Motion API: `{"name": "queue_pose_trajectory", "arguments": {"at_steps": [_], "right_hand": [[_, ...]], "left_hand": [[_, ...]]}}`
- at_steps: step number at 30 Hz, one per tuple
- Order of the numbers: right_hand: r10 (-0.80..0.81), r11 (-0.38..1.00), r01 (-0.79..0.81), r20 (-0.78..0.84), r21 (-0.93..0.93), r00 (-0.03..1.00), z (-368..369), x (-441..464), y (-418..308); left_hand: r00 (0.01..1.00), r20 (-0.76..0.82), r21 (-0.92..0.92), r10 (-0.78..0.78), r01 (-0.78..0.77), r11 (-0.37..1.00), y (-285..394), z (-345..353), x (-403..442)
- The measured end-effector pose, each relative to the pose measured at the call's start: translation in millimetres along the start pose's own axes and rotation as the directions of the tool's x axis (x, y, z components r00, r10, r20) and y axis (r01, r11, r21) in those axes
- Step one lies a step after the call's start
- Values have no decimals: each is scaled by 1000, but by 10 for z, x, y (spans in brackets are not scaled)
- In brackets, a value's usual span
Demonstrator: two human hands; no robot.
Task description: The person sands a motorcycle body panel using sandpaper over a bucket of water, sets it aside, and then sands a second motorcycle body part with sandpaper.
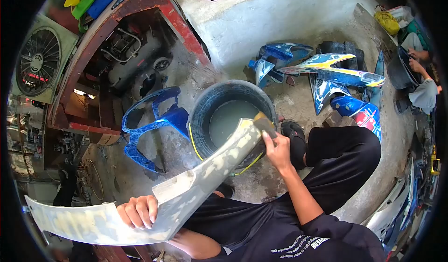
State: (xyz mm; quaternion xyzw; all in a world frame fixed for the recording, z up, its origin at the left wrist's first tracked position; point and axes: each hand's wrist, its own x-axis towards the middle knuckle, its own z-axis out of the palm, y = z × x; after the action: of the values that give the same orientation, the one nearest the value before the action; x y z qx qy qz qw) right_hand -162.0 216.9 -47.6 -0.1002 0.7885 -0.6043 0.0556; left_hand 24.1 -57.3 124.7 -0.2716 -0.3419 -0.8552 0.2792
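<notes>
Large dark bucket (198,110), centre of frame: cloudy greyish liquid (226,122) inside, yellow handle (192,141) hanging outside. Long grey-white panel (210,171) slants from lower left to centre, upper end over bucket. Left hand (138,211): fingers gripping panel edge. Right hand (278,151): fingers holding small brown block (264,123) at panel's upper end. Second dark bucket (400,73), upper right, at another person's hands (415,65); contents hidden.

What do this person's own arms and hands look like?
The left hand and right hand are ungloved. The forearms are bare as well, below short black sleeves. The black shirt carries white lettering.
</notes>
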Motion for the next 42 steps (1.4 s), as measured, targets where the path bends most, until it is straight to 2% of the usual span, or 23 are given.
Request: {"name": "queue_pose_trajectory", "arguments": {"at_steps": [1, 3, 5, 7, 9, 11, 13, 15, 16, 19, 20, 23, 25, 27, 29, 32, 35, 37, 40, 42], "right_hand": [[-98, 993, 97, 0, 68, 995, 22, -79, -92], [-329, 939, 336, -93, 72, 940, 121, -98, -171], [-236, 971, 232, -60, -64, 970, 93, -56, -10], [-108, 985, 99, -53, -143, 993, 52, 28, 118], [-105, 991, 100, -50, -86, 993, 57, 13, 40], [-294, 955, 288, 89, 78, 952, 74, -105, -98], [-325, 940, 305, 128, 149, 937, 87, -113, -123], [-244, 969, 246, 97, -1, 965, 67, -31, 24], [-195, 981, 196, 76, -6, 978, 39, 18, 45], [-275, 958, 281, 88, -56, 957, 52, -5, -53], [-251, 968, 249, 140, 33, 958, 68, -84, -137], [-454, 889, 410, 274, 205, 848, 117, -237, -394], [-420, 906, 383, 269, 180, 867, 90, -236, -361], [-390, 917, 398, 132, -38, 911, 51, -151, -252], [-379, 922, 386, 127, -37, 917, 66, -163, -266], [-527, 846, 534, 178, 8, 831, 190, -288, -462], [-560, 815, 579, 218, -32, 799, 175, -290, -632], [-470, 866, 481, 107, -139, 876, 205, -252, -366], [-443, 877, 458, 126, -145, 888, 203, -207, -394], [-543, 823, 566, 236, -41, 806, 246, -274, -623]], "left_hand": [[1000, -7, -2, -5, 5, 1000, 5, 5, -32], [993, -116, -24, 9, -12, 1000, -7, 32, -54], [985, -170, -34, 9, -15, 999, 12, 52, -105], [938, -345, -4, 30, -34, 999, 48, 61, -192], [936, -350, -16, 29, -37, 999, 49, 37, -215], [931, -364, -30, 25, -39, 999, 52, 12, -252], [908, -417, -28, 40, -57, 998, 88, 4, -273], [912, -409, -37, 12, -30, 999, 102, 26, -246], [917, -398, -54, -15, -7, 999, 100, 37, -228], [919, -395, -67, -13, -15, 998, 87, 35, -230], [918, -397, -69, -13, -16, 997, 79, 31, -239], [901, -434, -91, 0, -44, 995, 77, 16, -249], [904, -428, -121, -9, -47, 992, 79, 0, -252], [899, -437, -101, 3, -52, 994, 47, 22, -246], [893, -451, -80, 12, -53, 995, 43, 30, -243], [907, -421, -81, 6, -45, 996, 36, 21, -240], [906, -423, -86, 15, -57, 995, 32, 12, -229], [896, -441, -133, 43, -112, 985, -13, 3, -228], [890, -452, -85, 65, -116, 990, -10, -7, -257], [888, -453, -70, 73, -117, 991, -5, -24, -278]]}}
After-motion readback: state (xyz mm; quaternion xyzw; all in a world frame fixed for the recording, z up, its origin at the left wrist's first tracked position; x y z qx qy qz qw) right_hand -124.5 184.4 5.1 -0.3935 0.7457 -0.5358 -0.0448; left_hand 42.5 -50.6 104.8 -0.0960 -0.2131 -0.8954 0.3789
